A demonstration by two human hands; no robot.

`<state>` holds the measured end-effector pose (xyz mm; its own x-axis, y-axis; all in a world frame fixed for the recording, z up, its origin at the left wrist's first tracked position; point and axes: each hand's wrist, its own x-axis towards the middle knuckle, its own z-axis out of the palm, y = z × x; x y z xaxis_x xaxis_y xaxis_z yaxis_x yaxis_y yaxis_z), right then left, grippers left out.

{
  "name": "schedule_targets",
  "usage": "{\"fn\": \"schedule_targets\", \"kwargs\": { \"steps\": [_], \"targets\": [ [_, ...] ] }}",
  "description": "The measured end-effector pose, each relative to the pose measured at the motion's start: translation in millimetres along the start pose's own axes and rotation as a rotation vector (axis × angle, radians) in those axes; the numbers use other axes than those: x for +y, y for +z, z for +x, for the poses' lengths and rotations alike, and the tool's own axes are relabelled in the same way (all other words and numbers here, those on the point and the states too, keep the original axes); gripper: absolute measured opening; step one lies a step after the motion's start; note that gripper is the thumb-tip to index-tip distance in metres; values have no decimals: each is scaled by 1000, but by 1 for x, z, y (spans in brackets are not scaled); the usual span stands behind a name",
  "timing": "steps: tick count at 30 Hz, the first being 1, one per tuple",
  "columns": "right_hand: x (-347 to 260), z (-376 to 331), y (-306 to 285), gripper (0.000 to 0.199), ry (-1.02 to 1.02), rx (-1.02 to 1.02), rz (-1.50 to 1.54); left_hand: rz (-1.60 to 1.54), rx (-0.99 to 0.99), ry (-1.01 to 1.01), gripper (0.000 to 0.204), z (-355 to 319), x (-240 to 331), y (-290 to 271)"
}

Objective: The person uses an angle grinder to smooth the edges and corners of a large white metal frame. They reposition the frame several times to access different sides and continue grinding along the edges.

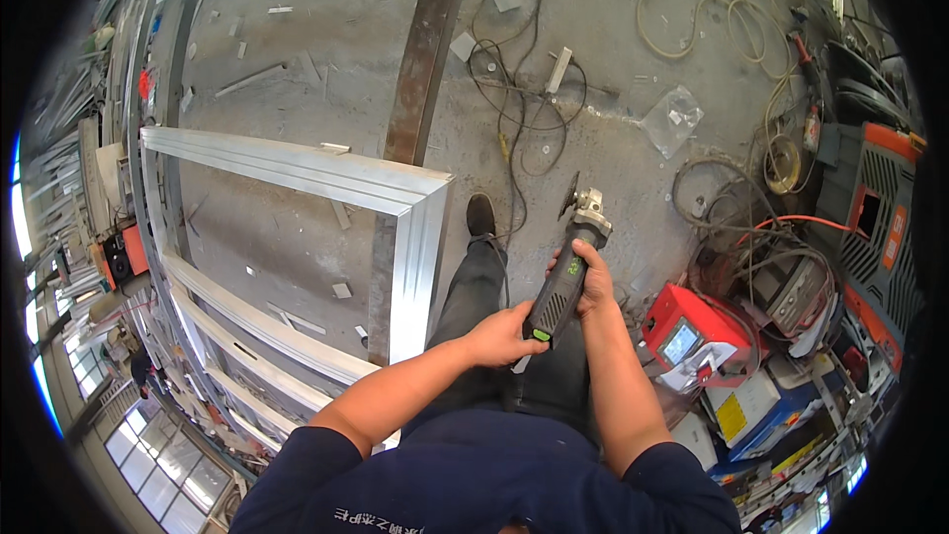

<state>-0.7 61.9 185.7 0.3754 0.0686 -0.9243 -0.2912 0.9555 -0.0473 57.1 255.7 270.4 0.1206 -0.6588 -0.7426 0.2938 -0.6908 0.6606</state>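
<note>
Both my hands hold a black angle grinder in front of my legs. Its metal gear head and dark disc point away from me. My left hand is closed round the rear end of the body, near a green part. Around the front of the body wraps my right hand, its thumb lying along the side. To the left of the grinder stands a welded frame of silvery metal profiles, its near corner beside my leg. Neither hand touches the frame.
A brown steel beam runs across the floor beyond the frame. Black cables and offcuts lie scattered ahead. At right are a clear plastic bag, a red machine with a screen, hoses and a large grey-orange case.
</note>
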Motion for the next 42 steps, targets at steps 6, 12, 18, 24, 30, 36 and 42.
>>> {"fn": "schedule_targets", "kwargs": {
  "steps": [6,12,18,24,30,36,42],
  "targets": [
    [45,63,18,31,-10,51,-154,256,-127,-21,74,14,-51,-63],
    [94,126,40,28,101,-22,4,72,109,-426,43,54,-126,-143],
    [122,161,44,24,123,-88,2,147,122,-395,44,67,-154,-149],
    [137,183,37,26,29,-176,-26,504,198,-203,58,71,-164,-149],
    [151,184,42,29,-38,-176,67,531,179,-298,57,74,-160,-148],
    [154,189,38,34,-47,-189,35,660,269,-254,44,72,-152,-138],
    [155,194,45,34,-65,-202,40,673,270,-215,46,73,-157,-138]
  ]
}}
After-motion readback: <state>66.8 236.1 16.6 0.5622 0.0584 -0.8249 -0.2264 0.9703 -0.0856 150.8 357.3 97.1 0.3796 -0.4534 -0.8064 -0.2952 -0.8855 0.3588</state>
